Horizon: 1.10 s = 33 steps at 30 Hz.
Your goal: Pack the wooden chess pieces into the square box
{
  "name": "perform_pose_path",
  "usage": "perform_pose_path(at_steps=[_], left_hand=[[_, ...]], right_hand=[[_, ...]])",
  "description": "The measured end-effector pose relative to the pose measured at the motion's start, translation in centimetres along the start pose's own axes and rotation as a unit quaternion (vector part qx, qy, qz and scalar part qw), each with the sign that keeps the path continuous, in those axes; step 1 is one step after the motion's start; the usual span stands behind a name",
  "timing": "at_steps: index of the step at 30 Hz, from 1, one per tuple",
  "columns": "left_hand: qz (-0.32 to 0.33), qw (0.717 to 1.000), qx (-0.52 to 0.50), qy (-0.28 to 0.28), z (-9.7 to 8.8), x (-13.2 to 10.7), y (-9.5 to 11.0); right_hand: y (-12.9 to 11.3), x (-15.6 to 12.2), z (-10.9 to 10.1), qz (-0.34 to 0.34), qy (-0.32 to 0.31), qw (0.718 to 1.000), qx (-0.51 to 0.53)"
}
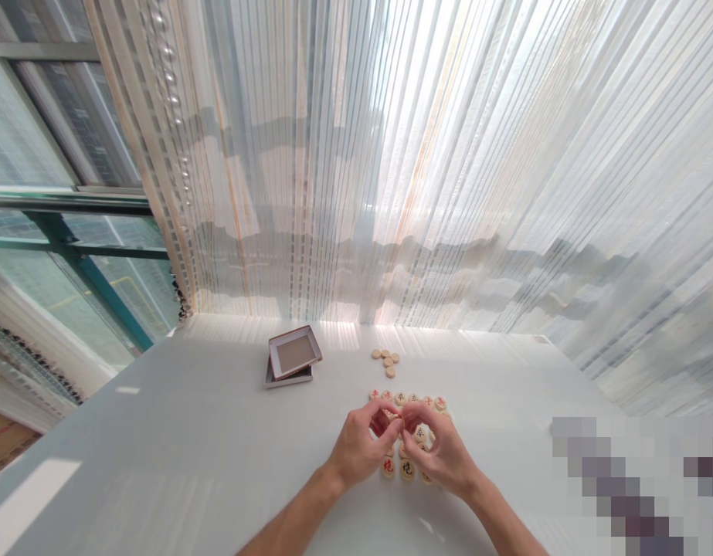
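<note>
Fingertips of my left hand [361, 440] and my right hand [437, 444] meet over rows of round Chinese chess pieces on the white table. Both hands are closed in a pinch; what lies between the fingertips is mostly hidden, with only a small reddish spot showing. Beyond the hands runs a row of pieces marked in red and black, among them a black-marked piece [401, 398]. Closer to me are a red-marked piece [388, 466] and a black-marked piece [407, 469]. My hands cover several pieces in the middle rows.
Several blank-looking wooden pieces [388, 361] lie farther back on the white table [217, 448]. A shallow open box [290, 380] stands at the back left, its lid [295, 351] resting tilted on top. A sheer striped curtain [356, 193] hangs behind the table.
</note>
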State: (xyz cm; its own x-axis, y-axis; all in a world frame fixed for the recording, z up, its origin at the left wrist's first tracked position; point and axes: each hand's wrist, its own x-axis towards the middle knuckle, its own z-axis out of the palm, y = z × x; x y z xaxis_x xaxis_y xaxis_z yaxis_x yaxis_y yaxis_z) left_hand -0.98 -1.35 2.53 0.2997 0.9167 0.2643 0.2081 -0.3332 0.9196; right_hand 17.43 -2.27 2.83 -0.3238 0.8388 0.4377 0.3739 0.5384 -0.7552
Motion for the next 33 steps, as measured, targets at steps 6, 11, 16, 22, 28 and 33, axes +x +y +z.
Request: perform_pose_path(at_steps=[6,11,16,22,28,33], left_hand=[[-0.005,1.000,-0.022,-0.003,-0.05,0.05,0.10],[-0.009,0.999,-0.047,-0.012,0.02,0.05,-0.03],[-0.018,0.997,-0.065,-0.030,0.13,-0.01,-0.45],[-0.014,0.998,-0.060,-0.035,0.06,-0.02,-0.29],[-0.020,0.999,-0.044,-0.024,0.09,0.07,-0.25],[-0.033,0.999,-0.033,-0.011,0.21,0.20,-0.84]], right_hand=[[0.02,-0.11,0.24,-0.006,-0.001,1.000,-0.010],[0.46,-0.08,0.21,0.010,0.007,1.000,0.004],[0.64,-0.06,0.24,0.025,0.010,0.999,0.029],[0.52,0.10,0.12,0.044,0.005,0.997,0.062],[0.30,0.01,0.07,0.040,-0.006,0.997,0.067],[0.30,-0.13,0.25,0.033,-0.020,0.997,0.062]])
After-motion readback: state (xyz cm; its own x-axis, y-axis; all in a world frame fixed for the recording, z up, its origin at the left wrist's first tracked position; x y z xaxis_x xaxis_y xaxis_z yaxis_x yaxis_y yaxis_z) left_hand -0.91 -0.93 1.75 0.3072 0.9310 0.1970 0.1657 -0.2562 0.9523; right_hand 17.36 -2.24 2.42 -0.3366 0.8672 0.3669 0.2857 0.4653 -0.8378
